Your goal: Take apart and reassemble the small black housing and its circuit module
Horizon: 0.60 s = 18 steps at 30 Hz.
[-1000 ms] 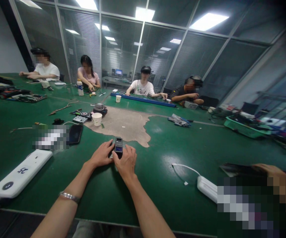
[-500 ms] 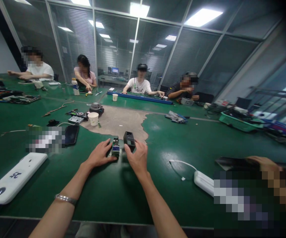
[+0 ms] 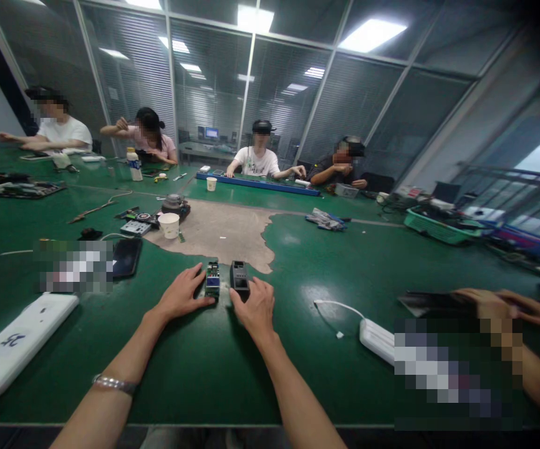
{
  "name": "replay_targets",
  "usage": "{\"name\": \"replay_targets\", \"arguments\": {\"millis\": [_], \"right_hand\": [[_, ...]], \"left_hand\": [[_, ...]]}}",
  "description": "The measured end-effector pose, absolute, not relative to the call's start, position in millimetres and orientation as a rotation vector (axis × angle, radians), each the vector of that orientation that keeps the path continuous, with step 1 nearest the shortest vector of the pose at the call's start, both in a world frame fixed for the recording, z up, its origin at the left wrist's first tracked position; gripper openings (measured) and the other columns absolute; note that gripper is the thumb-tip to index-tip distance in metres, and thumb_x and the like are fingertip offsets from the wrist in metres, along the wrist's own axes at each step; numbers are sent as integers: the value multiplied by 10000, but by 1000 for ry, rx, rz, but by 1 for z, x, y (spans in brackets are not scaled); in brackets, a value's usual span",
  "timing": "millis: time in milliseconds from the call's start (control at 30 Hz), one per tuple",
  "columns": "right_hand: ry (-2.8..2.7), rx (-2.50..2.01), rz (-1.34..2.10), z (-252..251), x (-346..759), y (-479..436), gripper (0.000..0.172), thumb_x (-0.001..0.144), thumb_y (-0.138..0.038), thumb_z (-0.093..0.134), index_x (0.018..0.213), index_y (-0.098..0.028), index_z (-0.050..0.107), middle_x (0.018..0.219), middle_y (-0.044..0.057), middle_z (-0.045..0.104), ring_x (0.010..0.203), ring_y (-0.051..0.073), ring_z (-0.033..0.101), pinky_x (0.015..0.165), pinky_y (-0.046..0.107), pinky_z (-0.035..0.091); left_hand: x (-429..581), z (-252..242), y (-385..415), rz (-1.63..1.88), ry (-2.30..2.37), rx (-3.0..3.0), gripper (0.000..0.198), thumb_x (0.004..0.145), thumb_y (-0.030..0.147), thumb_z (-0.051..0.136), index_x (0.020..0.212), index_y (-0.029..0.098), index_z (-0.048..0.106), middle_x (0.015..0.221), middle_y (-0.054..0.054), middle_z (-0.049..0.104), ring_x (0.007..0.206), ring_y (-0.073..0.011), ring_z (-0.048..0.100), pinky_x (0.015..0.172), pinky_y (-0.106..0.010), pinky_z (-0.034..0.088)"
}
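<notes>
Near the middle of the green table [image 3: 171, 349], a small circuit board with a dark display [image 3: 212, 280] lies between the thumb and fingers of my left hand [image 3: 186, 291], which curve round its left side. Just to its right is a black plastic housing [image 3: 239, 279] with openings in its top. My right hand [image 3: 257, 307] grips this housing at its right side and near end, thumb and fingers around it. A narrow gap separates board and housing. A silver bracelet [image 3: 113, 383] is on my left wrist.
White power banks [image 3: 22, 340] [image 3: 376, 342] lie left and right. A phone [image 3: 126, 257], a paper cup [image 3: 169, 226] and opened device parts [image 3: 134, 228] are at left. Gloves [image 3: 327, 219] and a green basket [image 3: 441, 226] stand farther right. Another person's hands [image 3: 497, 307] work at right; several people sit opposite.
The black housing has come down from a tilted pose and now stands straighter beside the board, still in my right hand. The view has shifted slightly. A person opposite has raised a hand.
</notes>
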State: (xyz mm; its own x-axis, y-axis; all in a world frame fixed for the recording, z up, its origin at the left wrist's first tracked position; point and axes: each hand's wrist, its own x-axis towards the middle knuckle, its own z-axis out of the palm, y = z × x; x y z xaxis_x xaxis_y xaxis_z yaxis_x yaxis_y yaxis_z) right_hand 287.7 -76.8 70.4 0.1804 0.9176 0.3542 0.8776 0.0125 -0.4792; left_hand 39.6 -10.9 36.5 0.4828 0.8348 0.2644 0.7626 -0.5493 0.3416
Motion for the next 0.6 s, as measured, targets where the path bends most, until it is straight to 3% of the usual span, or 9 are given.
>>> {"name": "replay_targets", "arguments": {"millis": [200, 400, 600], "right_hand": [[-1664, -1848, 46, 72, 291, -79, 620, 859, -554, 773, 1302, -125, 709, 1448, 208, 617, 1361, 377, 484, 1110, 482, 422], [-1695, -1820, 68, 70, 291, -77, 405, 900, -500, 740, 1154, -187, 779, 1426, 173, 635, 1343, 371, 494, 1091, 509, 430], [-1595, -1689, 75, 68, 292, -72, 382, 936, -475, 681, 1086, -142, 795, 1325, 201, 689, 1305, 352, 526, 1116, 491, 416]], "left_hand": [[39, 37, -12, 617, 1379, 2536, 946, 899, 767, 655, 1610, 184, 434, 1723, -187, 320, 1542, -423, 387, 1261, -575, 340], [38, 36, -11, 641, 1372, 2534, 816, 956, 688, 630, 1589, 198, 470, 1725, -163, 328, 1543, -401, 395, 1267, -560, 337], [37, 34, -10, 635, 1388, 2532, 816, 960, 692, 625, 1591, 200, 466, 1720, -169, 336, 1544, -392, 398, 1264, -549, 341]]}}
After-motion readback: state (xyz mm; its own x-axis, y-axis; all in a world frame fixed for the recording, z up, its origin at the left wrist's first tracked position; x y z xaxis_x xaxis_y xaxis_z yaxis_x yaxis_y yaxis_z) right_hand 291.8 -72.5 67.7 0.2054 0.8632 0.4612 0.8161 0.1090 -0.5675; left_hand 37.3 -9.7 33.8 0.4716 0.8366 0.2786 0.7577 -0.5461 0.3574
